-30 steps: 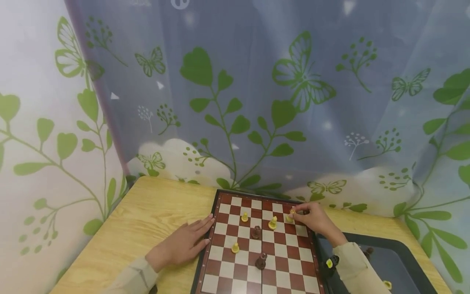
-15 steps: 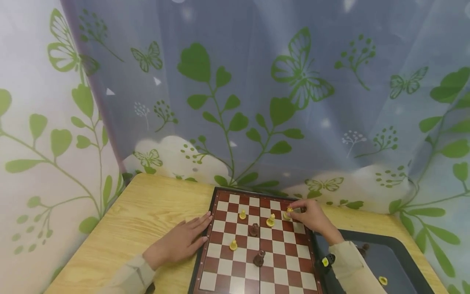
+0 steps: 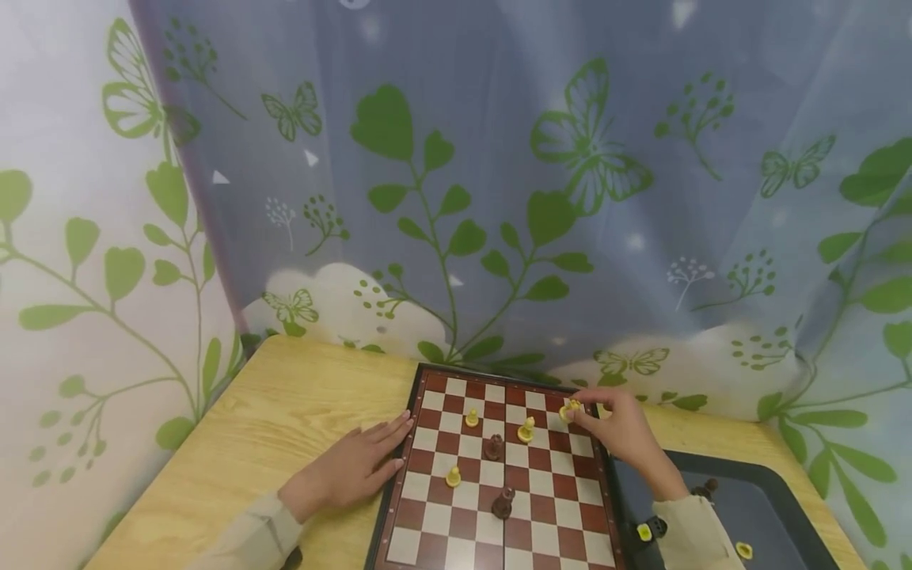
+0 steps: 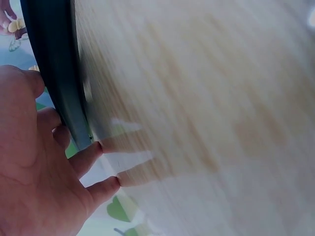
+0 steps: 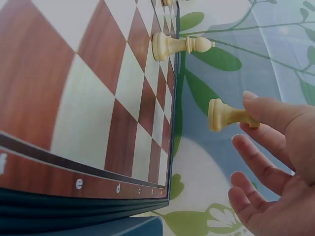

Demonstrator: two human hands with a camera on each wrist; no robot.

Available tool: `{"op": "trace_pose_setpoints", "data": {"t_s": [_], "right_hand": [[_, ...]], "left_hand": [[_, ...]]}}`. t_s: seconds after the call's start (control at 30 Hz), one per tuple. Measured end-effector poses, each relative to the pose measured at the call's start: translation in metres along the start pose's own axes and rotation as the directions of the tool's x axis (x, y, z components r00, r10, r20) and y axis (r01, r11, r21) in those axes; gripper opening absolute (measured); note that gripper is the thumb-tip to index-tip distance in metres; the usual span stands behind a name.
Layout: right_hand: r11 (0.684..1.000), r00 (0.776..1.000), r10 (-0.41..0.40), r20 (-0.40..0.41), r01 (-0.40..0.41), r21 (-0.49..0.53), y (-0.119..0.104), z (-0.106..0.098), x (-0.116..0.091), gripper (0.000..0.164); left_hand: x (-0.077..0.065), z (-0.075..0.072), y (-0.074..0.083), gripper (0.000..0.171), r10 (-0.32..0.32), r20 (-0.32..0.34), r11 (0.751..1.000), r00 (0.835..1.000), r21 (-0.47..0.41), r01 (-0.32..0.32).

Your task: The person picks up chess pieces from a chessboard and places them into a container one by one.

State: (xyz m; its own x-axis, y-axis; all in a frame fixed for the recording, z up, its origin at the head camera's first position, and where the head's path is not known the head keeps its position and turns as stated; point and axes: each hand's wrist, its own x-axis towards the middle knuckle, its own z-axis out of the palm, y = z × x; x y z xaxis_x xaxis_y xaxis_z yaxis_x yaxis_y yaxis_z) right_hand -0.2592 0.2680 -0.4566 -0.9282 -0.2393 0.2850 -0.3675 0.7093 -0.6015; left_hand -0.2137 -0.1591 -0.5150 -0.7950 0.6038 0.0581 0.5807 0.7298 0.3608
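My right hand (image 3: 621, 427) pinches a cream chess piece (image 5: 225, 116) between thumb and index finger, while the other fingers stay loosely bent. The piece's base is clear of the board, and its top is hidden by the fingertips. My left hand (image 3: 349, 469) lies flat on the table, its fingertips at the left edge of the red-and-white chessboard (image 3: 404, 546). A cream bishop (image 3: 526, 430) stands left of the raised piece. Two cream pawns (image 3: 453, 476) and two dark brown pieces (image 3: 503, 503) stand farther left and nearer on the board.
A dark tray (image 3: 780, 495) sits right of the board, partly under my right forearm. In it lie a dark piece (image 3: 705, 488) and a cream piece (image 3: 744, 549). A patterned curtain (image 3: 456, 158) hangs behind the wooden table (image 3: 313, 380).
My right hand has lifted the cream piece off its far-right square and shifted it slightly right, now tilted. The left hand stays at the board's edge.
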Motion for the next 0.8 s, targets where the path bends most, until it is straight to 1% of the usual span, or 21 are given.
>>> {"op": "trace_pose_setpoints", "data": {"t_s": [0.23,0.5,0.57,0.8], "right_hand": [[1.000,1.000,0.013,-0.017,-0.013,-0.026,-0.004,0.001,-0.014,0.028],[0.997,0.997,0.062,0.041,-0.061,-0.037,-0.010,-0.001,-0.031,0.028],[0.996,0.997,0.073,0.028,-0.072,-0.044,-0.010,-0.002,-0.036,0.028],[0.995,0.995,0.077,-0.062,-0.081,-0.062,-0.016,-0.002,-0.046,0.028]], "left_hand": [[-0.001,0.002,-0.001,0.060,0.001,-0.002,1.000,1.000,-0.005,-0.001],[-0.004,0.004,-0.003,0.060,0.005,0.002,1.000,1.000,-0.007,-0.005],[-0.003,0.004,-0.002,0.060,0.007,0.000,1.000,1.000,-0.005,-0.007],[-0.003,0.001,-0.001,0.059,0.005,-0.002,1.000,1.000,0.002,-0.005]]}}
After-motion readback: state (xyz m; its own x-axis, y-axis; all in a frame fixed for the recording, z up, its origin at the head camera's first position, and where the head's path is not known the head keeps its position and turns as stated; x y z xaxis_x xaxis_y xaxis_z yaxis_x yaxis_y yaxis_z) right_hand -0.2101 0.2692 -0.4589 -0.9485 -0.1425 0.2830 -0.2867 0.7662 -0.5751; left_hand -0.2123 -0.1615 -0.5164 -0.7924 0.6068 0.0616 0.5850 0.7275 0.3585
